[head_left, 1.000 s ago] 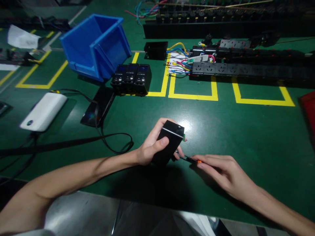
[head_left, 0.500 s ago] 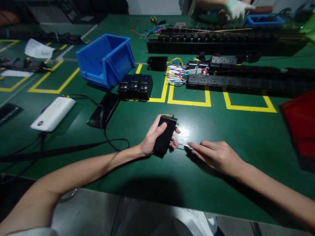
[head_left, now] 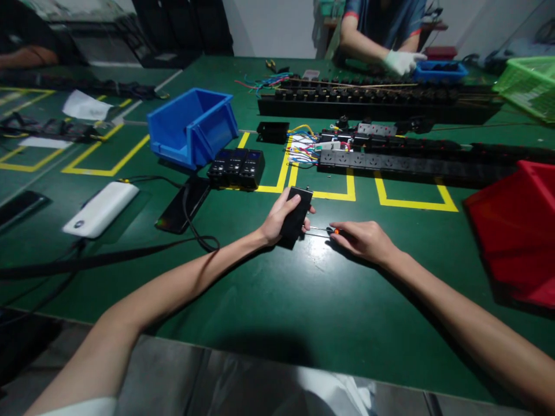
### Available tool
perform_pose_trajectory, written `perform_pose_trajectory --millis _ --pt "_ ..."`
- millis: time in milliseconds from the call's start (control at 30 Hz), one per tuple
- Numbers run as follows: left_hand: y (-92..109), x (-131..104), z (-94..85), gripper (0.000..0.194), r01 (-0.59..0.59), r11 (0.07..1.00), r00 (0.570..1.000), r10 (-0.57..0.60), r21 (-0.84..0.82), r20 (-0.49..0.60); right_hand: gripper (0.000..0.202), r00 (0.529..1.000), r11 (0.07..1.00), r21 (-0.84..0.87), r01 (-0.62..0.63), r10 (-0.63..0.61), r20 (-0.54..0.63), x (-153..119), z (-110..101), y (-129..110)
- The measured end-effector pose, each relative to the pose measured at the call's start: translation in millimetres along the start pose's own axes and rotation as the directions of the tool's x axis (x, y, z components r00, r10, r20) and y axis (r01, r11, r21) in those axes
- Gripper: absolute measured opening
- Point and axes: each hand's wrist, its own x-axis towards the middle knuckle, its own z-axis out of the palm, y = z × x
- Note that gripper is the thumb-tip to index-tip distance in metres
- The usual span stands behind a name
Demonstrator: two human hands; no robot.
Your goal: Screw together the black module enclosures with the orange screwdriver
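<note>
My left hand (head_left: 277, 218) is closed around a black rectangular box (head_left: 296, 218), thumb lying along its face, above the green table. A screwdriver (head_left: 336, 231) with a thin metal shaft and a bit of orange on its handle is pinched in my right hand (head_left: 364, 238). Its shaft points left and reaches the box's right side, close to my left fingertips. Whether the tip sits in a screw cannot be made out. Behind the box, three black modules (head_left: 236, 169) with small displays stand side by side.
Left of the modules is a blue bin (head_left: 191, 130). Nearer lie a black phone (head_left: 184, 205) and a white power bank (head_left: 101, 209) with cables. Long black socket strips (head_left: 390, 163) with coloured wires lie behind. A red bin (head_left: 515, 225) stands right. Across the table, a co-worker's gloved hand (head_left: 401, 61) is by a blue tray.
The view has tilted up, showing more of the co-worker and the green basket. Orange on the screwdriver handle now shows. Both hands keep their hold, with the shaft still at the box's side.
</note>
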Motion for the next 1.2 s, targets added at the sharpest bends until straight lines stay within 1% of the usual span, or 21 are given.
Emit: perform_pose_trajectory --millis 133,300,367,467,567,667,733,767,800,833,867,900,933,967,1000,1033,1067,1100,1133,1167,1200 --pt "-1.4 -3.7 -3.2 0.043 0.015 1.000 1.000 -0.015 -0.010 0.021 0.027 1.000 1.000 -0.018 0.021 -0.021 0.015 -1.2 1.9 -1.2" --pt "1.6 -6.1 -7.4 0.040 0.069 0.996 0.997 -0.067 -0.063 0.028 0.023 0.997 0.997 -0.038 0.064 -0.062 0.042 1.4 0.4 -7.6" --pt "3.8 -6.9 -7.6 0.040 0.100 0.990 0.995 -0.099 -0.099 0.017 0.021 0.994 0.991 -0.092 0.100 -0.096 0.054 2.5 -3.0 -8.2" --pt "6.6 -7.7 -7.4 0.040 0.154 0.977 0.988 -0.153 -0.146 0.017 0.019 0.978 0.956 -0.207 0.207 -0.200 0.056 5.1 -7.5 -6.4" --pt "7.9 -8.9 -7.5 0.040 0.147 0.974 0.989 -0.151 -0.172 -0.007 0.017 0.973 0.945 -0.234 0.229 -0.230 0.027 7.2 -7.5 -5.6" --pt "7.8 -10.5 -8.1 0.040 0.124 0.977 0.991 -0.131 -0.175 -0.030 0.016 0.982 0.960 -0.211 0.186 -0.188 0.015 6.9 -4.8 -10.0" --pt "7.5 -11.1 -8.8 0.040 0.131 0.978 0.991 -0.136 -0.161 -0.020 0.017 0.993 0.987 -0.112 0.114 -0.116 -0.009 6.4 -4.8 -15.7" --pt "7.3 -11.2 -9.2 0.040 0.133 0.980 0.991 -0.136 -0.151 -0.011 0.018 0.998 0.998 -0.024 0.051 -0.052 -0.028 6.6 -6.0 -18.9" --pt "7.2 -11.2 -9.4 0.040 0.133 0.981 0.991 -0.135 -0.144 -0.004 0.020 0.998 0.996 0.085 -0.039 0.042 -0.035 7.4 -8.0 -21.9" --pt "7.1 -11.1 -9.6 0.041 0.130 0.982 0.991 -0.131 -0.141 0.001 0.022 0.986 0.964 0.213 -0.156 0.165 -0.022 8.8 -10.8 -24.7" --pt "7.2 -11.0 -9.6 0.042 0.121 0.983 0.993 -0.122 -0.141 0.003 0.025 0.953 0.891 0.351 -0.289 0.303 0.017 10.8 -14.2 -26.8" --pt "7.4 -10.9 -9.4 0.043 0.108 0.984 0.994 -0.110 -0.144 -0.001 0.027 0.892 0.765 0.478 -0.431 0.442 0.096 13.3 -17.9 -28.1" --pt "7.7 -10.8 -9.1 0.044 0.091 0.985 0.996 -0.093 -0.148 -0.010 0.029 0.816 0.597 0.596 -0.537 0.546 0.188 16.1 -21.7 -28.5" --pt "8.0 -10.7 -8.6 0.045 0.071 0.986 0.997 -0.075 -0.150 -0.023 0.031 0.747 0.413 0.689 -0.596 0.599 0.287 18.8 -25.2 -28.2" --pt "8.3 -10.8 -8.0 0.045 0.053 0.987 0.997 -0.060 -0.150 -0.038 0.033 0.691 0.237 0.747 -0.620 0.616 0.378 21.4 -28.3 -27.2" --pt "8.6 -10.9 -7.5 0.045 0.040 0.988 0.997 -0.048 -0.148 -0.053 0.035 0.650 0.084 0.777 -0.624 0.607 0.457 23.5 -30.9 -25.9" --pt "8.8 -11.2 -7.1 0.045 0.033 0.989 0.997 -0.042 -0.145 -0.061 0.037 0.618 -0.036 0.777 -0.629 0.583 0.527 25.1 -33.0 -24.4" --pt "8.7 -11.6 -6.9 0.046 0.031 0.989 0.997 -0.040 -0.143 -0.059 0.039 0.591 -0.122 0.756 -0.644 0.549 0.592 26.1 -34.6 -23.1" --pt "8.4 -12.1 -6.9 0.047 0.032 0.990 0.998 -0.039 -0.140 -0.047 0.040 0.566 -0.176 0.721 -0.671 0.507 0.650 26.5 -35.8 -22.0" --pt "7.9 -12.7 -7.3 0.048 0.033 0.990 0.999 -0.037 -0.138 -0.026 0.042 0.544 -0.202 0.682 -0.703 0.465 0.698 26.5 -36.5 -21.1" --pt "7.1 -13.4 -7.8 0.048 0.033 0.990 0.999 -0.033 -0.138 0.000 0.042 0.530 -0.200 0.650 -0.734 0.431 0.731 26.3 -36.9 -20.4"
